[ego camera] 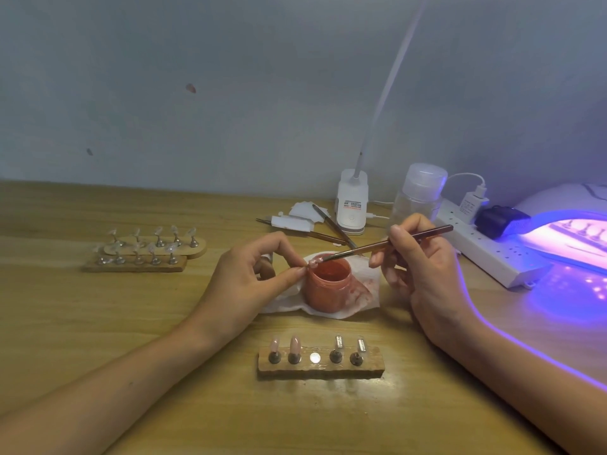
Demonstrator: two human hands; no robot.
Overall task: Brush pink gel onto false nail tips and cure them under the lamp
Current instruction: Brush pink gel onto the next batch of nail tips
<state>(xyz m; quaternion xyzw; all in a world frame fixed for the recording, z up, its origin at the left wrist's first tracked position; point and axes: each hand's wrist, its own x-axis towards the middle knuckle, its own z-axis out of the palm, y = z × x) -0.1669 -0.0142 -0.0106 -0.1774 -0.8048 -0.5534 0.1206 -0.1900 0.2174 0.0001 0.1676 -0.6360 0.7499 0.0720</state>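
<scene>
My left hand [253,274] pinches a small nail tip [312,264] between thumb and forefinger, just over the rim of the open jar of pink gel [328,284]. My right hand [417,257] grips a thin brown brush [387,244], its bristle end touching the tip at the jar's left rim. The jar stands on a stained white wipe [358,300]. Near me a wooden holder [320,362] carries two pink-coated tips on the left, one bare magnet in the middle and two stands on the right. The curing lamp [571,234] glows violet at the right, with tips inside.
Two more wooden holders [144,251] with several clear tips stand at the left. Behind the jar lie spare brushes [331,224], white pads, a desk-lamp base [352,201], a clear bottle [417,195] and a white power strip [486,247] with plugs.
</scene>
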